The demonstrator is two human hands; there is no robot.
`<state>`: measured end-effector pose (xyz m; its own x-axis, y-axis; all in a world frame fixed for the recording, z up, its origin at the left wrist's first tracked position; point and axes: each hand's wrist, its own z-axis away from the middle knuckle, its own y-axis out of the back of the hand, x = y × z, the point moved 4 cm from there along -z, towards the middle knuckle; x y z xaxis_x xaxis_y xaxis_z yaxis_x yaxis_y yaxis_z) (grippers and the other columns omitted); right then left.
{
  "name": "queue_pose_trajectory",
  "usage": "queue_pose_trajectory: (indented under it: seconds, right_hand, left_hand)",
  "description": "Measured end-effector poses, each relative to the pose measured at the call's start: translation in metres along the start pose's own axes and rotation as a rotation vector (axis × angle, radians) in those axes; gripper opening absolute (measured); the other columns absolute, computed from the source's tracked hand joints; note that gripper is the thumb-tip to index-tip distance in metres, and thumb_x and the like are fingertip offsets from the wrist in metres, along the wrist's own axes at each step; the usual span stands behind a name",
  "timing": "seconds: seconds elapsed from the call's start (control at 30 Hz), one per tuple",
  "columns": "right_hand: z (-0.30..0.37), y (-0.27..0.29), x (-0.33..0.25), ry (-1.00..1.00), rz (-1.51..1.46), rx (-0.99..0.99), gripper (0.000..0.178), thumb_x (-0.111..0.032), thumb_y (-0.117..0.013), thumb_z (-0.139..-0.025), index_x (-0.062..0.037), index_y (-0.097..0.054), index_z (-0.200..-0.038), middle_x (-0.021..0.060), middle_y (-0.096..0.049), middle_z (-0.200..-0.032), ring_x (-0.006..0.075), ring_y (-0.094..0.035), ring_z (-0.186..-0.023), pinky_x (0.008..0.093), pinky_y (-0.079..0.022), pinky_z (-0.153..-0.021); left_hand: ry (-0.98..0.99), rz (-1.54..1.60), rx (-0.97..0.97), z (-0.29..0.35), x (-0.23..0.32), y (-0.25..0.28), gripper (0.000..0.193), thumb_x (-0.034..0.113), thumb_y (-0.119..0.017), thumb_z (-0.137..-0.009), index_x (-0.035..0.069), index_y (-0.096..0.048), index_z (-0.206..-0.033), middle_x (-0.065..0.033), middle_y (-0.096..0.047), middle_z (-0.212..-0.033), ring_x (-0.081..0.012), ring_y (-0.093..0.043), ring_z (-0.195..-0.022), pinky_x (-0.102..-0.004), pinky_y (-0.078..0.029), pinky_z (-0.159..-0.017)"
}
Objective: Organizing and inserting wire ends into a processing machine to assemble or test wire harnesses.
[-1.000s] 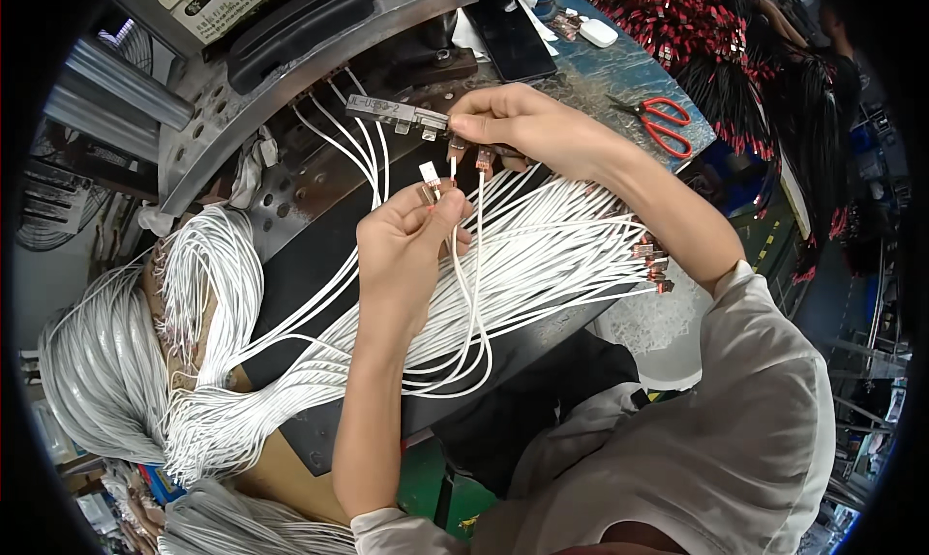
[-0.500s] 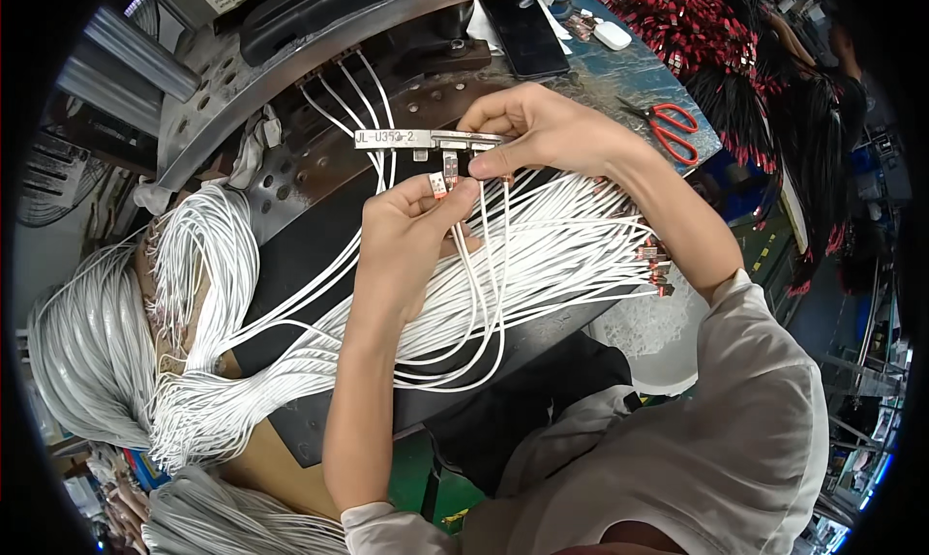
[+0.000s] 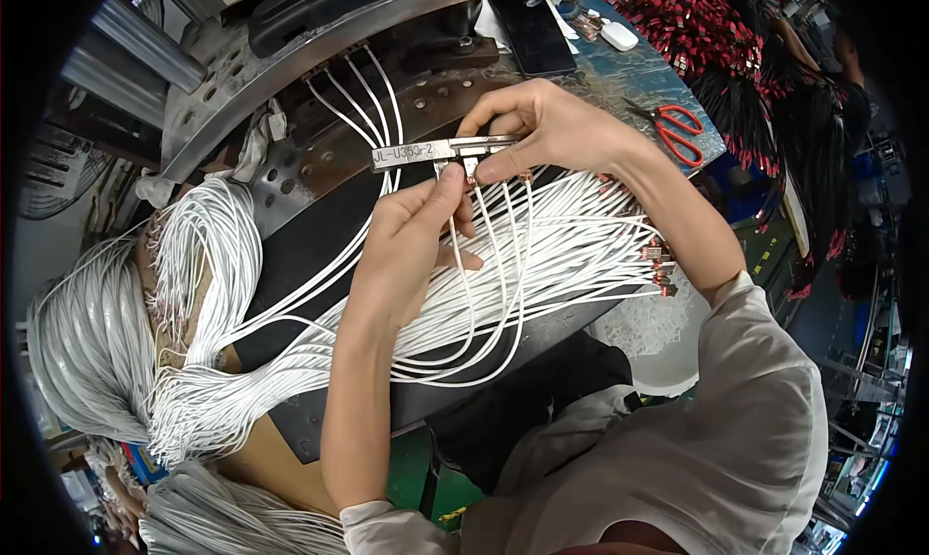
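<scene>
A slim metal bar (image 3: 411,156), its face stamped, is held up above the middle of a workbench, roughly level. The right hand (image 3: 561,134) is clamped on the bar's right end, thumb below and fingers curled behind. The left hand (image 3: 411,216) has thumb and fingers together just under the bar, pinched on the connector end of 1 white cable (image 3: 467,289); the connector is mostly hidden. More white cables hang in loops from beneath the bar.

Below the hands, a thick bundle of white cables (image 3: 561,231) lies across a black mat (image 3: 305,236), copper-coloured connectors (image 3: 658,255) at its right end. Beyond the bar, other white cables run up under a curved metal machine frame (image 3: 319,52). At left sits a large grey coil (image 3: 87,347). At upper right are 1 black phone (image 3: 530,32), red-handled scissors (image 3: 680,134) and a heap of red-tipped black cables (image 3: 682,23).
</scene>
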<state>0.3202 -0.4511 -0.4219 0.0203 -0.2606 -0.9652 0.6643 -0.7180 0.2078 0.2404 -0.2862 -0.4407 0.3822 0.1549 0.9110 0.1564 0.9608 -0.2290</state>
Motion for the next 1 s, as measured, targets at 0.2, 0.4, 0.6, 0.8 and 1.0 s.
queue_pose_trajectory:
  seconds: [0.2,0.4,0.6,0.8,1.0]
  right_hand:
    - [-0.005,0.013,-0.002,-0.038,0.069,-0.071,0.032,-0.002,-0.081,-0.078,0.0019,-0.072,-0.108,0.0074,-0.071,-0.079,0.0124,-0.063,-0.067,0.0259,-0.050,-0.061]
    - [-0.072,0.030,-0.004,0.405,0.684,-0.021,0.028,-0.008,-0.076,-0.082,-0.0011,-0.072,-0.108,0.0128,-0.071,-0.094,0.0218,-0.066,-0.087,0.0335,-0.052,-0.076]
    - [-0.157,0.048,-0.021,0.754,0.872,0.427,0.023,-0.014,-0.062,-0.089,-0.0003,-0.065,-0.106,0.0180,-0.066,-0.097,0.0304,-0.064,-0.091,0.0387,-0.051,-0.082]
    - [-0.185,0.054,-0.006,0.977,0.893,0.689,0.015,-0.013,-0.060,-0.089,-0.0013,-0.063,-0.098,0.0185,-0.066,-0.096,0.0330,-0.063,-0.092,0.0401,-0.051,-0.082]
    - [-0.118,0.026,-0.025,0.670,1.013,0.546,0.022,-0.014,-0.064,-0.090,-0.0030,-0.064,-0.108,0.0197,-0.067,-0.109,0.0361,-0.062,-0.106,0.0429,-0.049,-0.092]
  left_hand:
    - [-0.090,-0.111,0.021,0.005,0.010,0.012,0.040,0.034,-0.055,-0.103,-0.002,-0.071,-0.102,-0.0067,-0.061,-0.085,-0.0082,-0.055,-0.075,-0.0266,-0.052,-0.054]
    - [-0.735,-1.276,0.431,-0.012,0.048,0.043,0.037,0.032,-0.066,-0.094,-0.003,-0.070,-0.106,-0.0183,-0.066,-0.089,-0.0248,-0.063,-0.078,-0.0411,-0.055,-0.065]
    - [-0.825,-1.621,0.572,-0.063,0.054,0.042,0.035,0.032,-0.064,-0.093,-0.003,-0.068,-0.098,-0.0228,-0.068,-0.086,-0.0440,-0.064,-0.078,-0.0490,-0.052,-0.073]
    - [-0.884,-1.307,0.525,-0.049,0.057,0.044,0.032,0.025,-0.062,-0.091,-0.004,-0.065,-0.080,-0.0221,-0.066,-0.076,-0.0416,-0.063,-0.073,-0.0452,-0.050,-0.065]
    - [-1.004,-1.193,0.410,0.084,0.064,0.036,0.018,0.006,-0.063,-0.082,-0.002,-0.058,-0.067,-0.0140,-0.053,-0.062,-0.0280,-0.050,-0.055,-0.0378,-0.041,-0.054]
